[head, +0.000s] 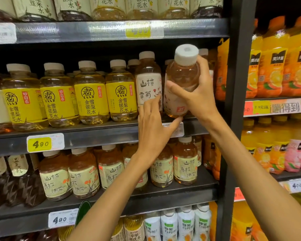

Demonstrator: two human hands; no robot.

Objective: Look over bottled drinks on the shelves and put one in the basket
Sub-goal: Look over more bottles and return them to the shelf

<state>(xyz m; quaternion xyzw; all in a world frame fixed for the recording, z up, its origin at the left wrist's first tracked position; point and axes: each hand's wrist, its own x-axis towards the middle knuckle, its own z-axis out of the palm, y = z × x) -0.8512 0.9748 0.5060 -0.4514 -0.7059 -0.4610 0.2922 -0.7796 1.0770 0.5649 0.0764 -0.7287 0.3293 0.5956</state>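
Inspecting stage: right hand (196, 100) wrapped round a white-capped tea bottle (181, 80), tilted above the middle shelf edge (94, 136). Left hand (153, 124) loose-fingered, empty, touching its base. Basket unseen; next, lower it there.

The yellow paper labels on the pale-gold plastic bottles (91, 94) on the middle shelf read 金银花水 and 雪梨, with a circled 煮. Right of them, a cream-labelled amber bottle (148, 84) reads 山楂. The yellow price tag (41, 144) on the shelf rail below reads 4.90; the white tag (62, 219) lower down reads 4.80. Far right, a white tag (298, 185) under the orange drinks reads 4.00.
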